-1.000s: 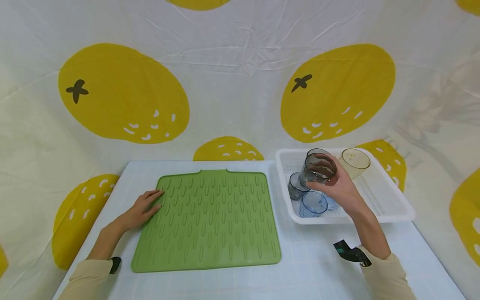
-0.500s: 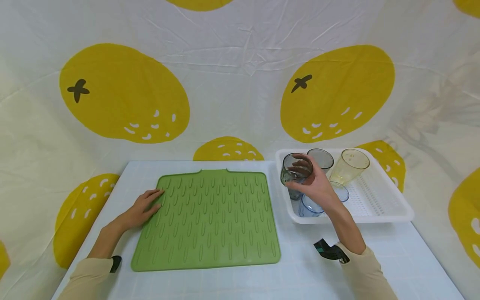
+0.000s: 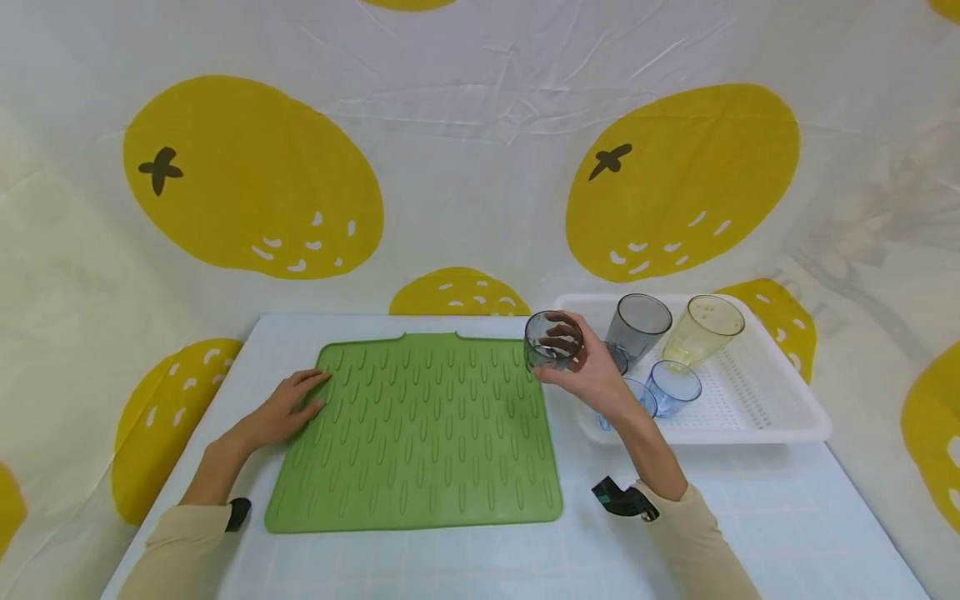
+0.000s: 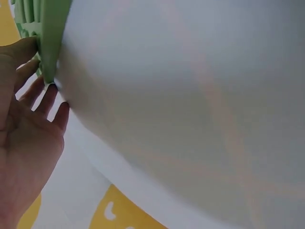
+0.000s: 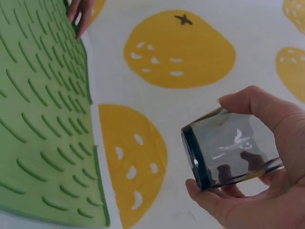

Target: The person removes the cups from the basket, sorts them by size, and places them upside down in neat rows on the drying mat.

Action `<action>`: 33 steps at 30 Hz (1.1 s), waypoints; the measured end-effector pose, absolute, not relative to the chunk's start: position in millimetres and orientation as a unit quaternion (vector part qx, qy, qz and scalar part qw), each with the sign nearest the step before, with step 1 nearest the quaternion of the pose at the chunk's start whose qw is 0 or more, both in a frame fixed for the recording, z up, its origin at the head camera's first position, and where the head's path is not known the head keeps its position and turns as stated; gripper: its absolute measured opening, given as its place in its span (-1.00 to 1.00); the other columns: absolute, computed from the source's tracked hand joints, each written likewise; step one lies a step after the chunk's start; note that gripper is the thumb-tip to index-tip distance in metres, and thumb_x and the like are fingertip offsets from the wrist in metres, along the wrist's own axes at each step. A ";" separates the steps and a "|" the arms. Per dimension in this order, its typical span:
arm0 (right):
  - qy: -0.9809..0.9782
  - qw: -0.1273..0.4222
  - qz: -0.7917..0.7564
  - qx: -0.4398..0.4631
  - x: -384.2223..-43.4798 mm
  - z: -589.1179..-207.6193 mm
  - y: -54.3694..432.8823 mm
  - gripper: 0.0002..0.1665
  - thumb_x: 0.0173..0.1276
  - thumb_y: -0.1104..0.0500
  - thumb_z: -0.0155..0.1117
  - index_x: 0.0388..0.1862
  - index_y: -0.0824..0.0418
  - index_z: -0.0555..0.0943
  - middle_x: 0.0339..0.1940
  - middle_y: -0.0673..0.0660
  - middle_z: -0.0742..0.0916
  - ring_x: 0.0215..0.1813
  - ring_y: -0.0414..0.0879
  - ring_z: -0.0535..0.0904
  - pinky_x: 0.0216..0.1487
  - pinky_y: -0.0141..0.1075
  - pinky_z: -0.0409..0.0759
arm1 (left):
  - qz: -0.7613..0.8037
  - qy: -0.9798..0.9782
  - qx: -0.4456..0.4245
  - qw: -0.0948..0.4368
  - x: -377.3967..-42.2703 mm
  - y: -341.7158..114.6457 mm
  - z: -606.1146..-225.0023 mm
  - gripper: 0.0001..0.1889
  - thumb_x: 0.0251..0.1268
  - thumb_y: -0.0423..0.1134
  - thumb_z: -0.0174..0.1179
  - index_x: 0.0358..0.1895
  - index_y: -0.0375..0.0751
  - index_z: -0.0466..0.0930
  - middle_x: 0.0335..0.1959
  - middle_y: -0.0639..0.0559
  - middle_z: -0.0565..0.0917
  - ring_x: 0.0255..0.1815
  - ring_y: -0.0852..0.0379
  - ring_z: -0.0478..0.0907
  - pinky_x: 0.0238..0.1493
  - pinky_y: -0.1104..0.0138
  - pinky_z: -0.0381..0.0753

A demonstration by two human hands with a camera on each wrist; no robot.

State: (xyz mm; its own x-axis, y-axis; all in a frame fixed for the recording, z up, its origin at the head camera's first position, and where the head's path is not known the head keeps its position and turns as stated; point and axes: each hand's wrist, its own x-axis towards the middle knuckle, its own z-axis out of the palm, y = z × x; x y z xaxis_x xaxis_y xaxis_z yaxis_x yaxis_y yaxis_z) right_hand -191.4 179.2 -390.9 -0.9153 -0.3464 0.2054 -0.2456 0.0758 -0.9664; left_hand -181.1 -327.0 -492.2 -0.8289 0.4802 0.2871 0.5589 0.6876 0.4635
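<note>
My right hand grips a short smoky grey glass, thumb on one side and fingers round the other. In the head view the grey glass is held up at the far right corner of a green ridged drying mat, overlapping it. My left hand rests at the mat's left edge, fingertips on it and fingers loosely extended. The left wrist view shows the left fingertips right at the mat's raised edge. Behind the right hand stands a white plastic basket, partly hidden by the hand and wrist.
The basket holds a tall grey glass, a tall yellow glass, a short blue glass, another blue glass half behind the wrist, and a partly hidden dark glass. A fruit-print cloth hangs behind the table.
My right hand has lifted the short grey glass out of the basket and carried it left to the mat's far right corner. The left hand stays at the mat's edge.
</note>
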 end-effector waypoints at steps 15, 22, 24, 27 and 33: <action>0.728 0.035 -0.658 -0.188 -190.9 -401.5 135.8 -0.08 0.26 0.36 0.51 0.53 0.02 0.32 0.38 0.20 0.49 0.36 0.10 0.48 0.36 0.09 0.43 | -0.277 -0.935 -0.209 0.065 -181.5 -296.1 -471.2 -0.58 0.44 -0.45 0.17 0.25 -0.66 0.43 0.10 -0.58 0.51 0.13 -0.55 0.41 0.14 -0.31 0.38; 0.723 0.035 -0.667 -0.179 -193.0 -408.8 118.2 -0.07 0.24 0.36 0.52 0.52 -0.01 0.33 0.34 0.19 0.50 0.35 0.08 0.48 0.33 0.05 0.45 | -0.309 -0.934 -0.177 0.037 -184.2 -266.6 -453.1 -0.54 0.56 -0.40 0.12 0.37 -0.61 0.37 0.25 -0.57 0.47 0.29 -0.52 0.38 0.24 -0.31 0.41; 0.722 0.033 -0.668 -0.176 -193.2 -410.4 113.4 -0.06 0.22 0.36 0.53 0.52 -0.01 0.33 0.33 0.19 0.51 0.34 0.08 0.49 0.31 0.04 0.46 | -0.318 -0.931 -0.173 0.043 -184.9 -259.1 -450.7 -0.54 0.57 -0.38 0.12 0.38 -0.60 0.37 0.27 -0.56 0.46 0.31 -0.50 0.39 0.24 -0.29 0.43; 0.721 0.032 -0.671 -0.173 -193.6 -412.9 107.2 -0.06 0.21 0.36 0.53 0.52 0.00 0.34 0.32 0.21 0.52 0.34 0.08 0.51 0.30 0.02 0.47 | -0.337 -0.926 -0.164 0.050 -184.2 -248.9 -447.8 -0.53 0.59 -0.35 0.11 0.41 -0.55 0.36 0.29 -0.52 0.46 0.30 -0.44 0.41 0.24 -0.26 0.45; 0.717 0.031 -0.676 -0.168 -194.3 -416.0 95.9 -0.06 0.19 0.34 0.54 0.51 0.02 0.35 0.33 0.28 0.51 0.36 0.15 0.49 0.33 0.01 0.46 | -0.372 -0.909 -0.169 0.076 -185.5 -228.6 -444.2 -0.56 0.61 -0.33 0.08 0.39 -0.52 0.40 0.26 -0.47 0.52 0.22 -0.36 0.50 0.20 -0.19 0.51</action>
State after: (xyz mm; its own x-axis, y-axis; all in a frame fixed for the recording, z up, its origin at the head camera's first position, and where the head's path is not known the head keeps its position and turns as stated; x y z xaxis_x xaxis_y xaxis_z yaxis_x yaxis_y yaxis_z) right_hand -194.3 95.9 -416.0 -0.9415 -0.2828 0.1834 -0.1999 0.0303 -0.9793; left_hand -185.5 -228.6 -444.2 -0.9314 0.2509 0.2638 0.3639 0.6654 0.6518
